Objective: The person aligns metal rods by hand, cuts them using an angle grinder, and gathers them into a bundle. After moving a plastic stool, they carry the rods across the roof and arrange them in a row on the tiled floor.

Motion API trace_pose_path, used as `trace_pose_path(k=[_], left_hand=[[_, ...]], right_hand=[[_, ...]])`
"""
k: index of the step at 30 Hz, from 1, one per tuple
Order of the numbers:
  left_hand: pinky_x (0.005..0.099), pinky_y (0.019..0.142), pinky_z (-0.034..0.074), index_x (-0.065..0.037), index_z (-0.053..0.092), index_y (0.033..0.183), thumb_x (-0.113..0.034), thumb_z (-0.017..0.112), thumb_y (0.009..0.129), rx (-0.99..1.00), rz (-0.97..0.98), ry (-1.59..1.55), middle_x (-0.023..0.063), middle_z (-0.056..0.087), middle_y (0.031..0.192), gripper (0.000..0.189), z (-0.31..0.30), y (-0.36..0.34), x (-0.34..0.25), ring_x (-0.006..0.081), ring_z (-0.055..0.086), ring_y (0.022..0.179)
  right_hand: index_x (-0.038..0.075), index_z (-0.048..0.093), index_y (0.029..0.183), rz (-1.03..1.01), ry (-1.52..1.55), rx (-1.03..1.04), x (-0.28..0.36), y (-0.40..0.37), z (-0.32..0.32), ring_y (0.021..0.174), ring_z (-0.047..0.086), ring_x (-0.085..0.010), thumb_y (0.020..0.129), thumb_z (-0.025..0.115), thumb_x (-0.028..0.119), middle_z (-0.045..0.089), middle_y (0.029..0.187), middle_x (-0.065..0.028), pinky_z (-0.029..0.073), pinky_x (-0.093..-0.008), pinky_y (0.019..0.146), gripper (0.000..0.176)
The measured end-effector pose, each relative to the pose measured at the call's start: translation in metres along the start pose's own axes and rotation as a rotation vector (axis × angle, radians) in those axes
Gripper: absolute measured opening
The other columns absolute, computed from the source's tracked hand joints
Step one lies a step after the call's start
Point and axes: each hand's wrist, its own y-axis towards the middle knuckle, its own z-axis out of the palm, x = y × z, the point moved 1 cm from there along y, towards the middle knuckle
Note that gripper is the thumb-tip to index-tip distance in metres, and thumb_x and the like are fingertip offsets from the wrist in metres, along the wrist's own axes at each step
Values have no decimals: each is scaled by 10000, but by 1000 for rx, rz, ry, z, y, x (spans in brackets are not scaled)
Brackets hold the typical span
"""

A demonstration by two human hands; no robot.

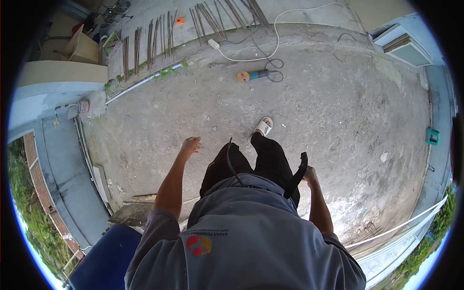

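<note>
My left hand (192,145) hangs in front of my left thigh, its fingers curled in, and nothing shows in it. Beside my right hip is my right hand (310,176), partly behind a dangling black strap (298,175); its fingers are too hidden to read. An angle grinder (253,75) with a teal body and an orange disc lies on the concrete floor ahead, apart from both hands. Its dark cable (276,64) coils beside it. One foot in a white sandal (264,125) steps forward.
A white extension socket (213,44) with a white cord (276,30) lies ahead. Several metal rods (154,42) rest along the raised slab, near a small orange object (180,21). A white pipe (145,83) edges the floor. A blue barrel (104,261) stands behind left, a green stool (432,137) right.
</note>
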Motion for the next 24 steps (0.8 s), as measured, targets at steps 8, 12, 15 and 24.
trace_pose_path(k=[8, 12, 15, 24], left_hand=[[441, 821, 569, -14, 638, 1221, -438, 594, 968, 39, -200, -76, 154, 703, 1099, 495, 47, 0, 4, 271, 688, 971], [436, 834, 571, -9, 637, 1228, -435, 593, 961, 12, -148, -103, 159, 705, 1099, 504, 51, 17, -49, 276, 693, 987], [393, 776, 571, -11, 648, 1213, -424, 597, 952, -5, -116, -114, 135, 716, 1033, 491, 53, 63, -100, 253, 698, 931], [345, 798, 553, -3, 647, 1175, -405, 565, 985, 122, 2, -74, 110, 700, 1045, 452, 124, 158, -274, 196, 678, 919]], right_hand=[[5, 686, 1073, -115, -208, 25, 192, 106, -73, 776, 698, -208, 905, 671, 359, 711, 925, -114, 582, -343, 697, 393], [-2, 697, 1051, -164, -265, 26, 274, 135, -81, 752, 687, -196, 916, 665, 358, 708, 912, -109, 564, -329, 669, 386], [-11, 714, 998, -151, -307, -16, 322, 154, -74, 677, 669, -175, 904, 676, 341, 700, 832, -93, 542, -318, 608, 366], [-19, 721, 943, -295, -606, 105, 426, 222, -41, 744, 699, -256, 908, 661, 363, 706, 797, -151, 547, -390, 670, 388]])
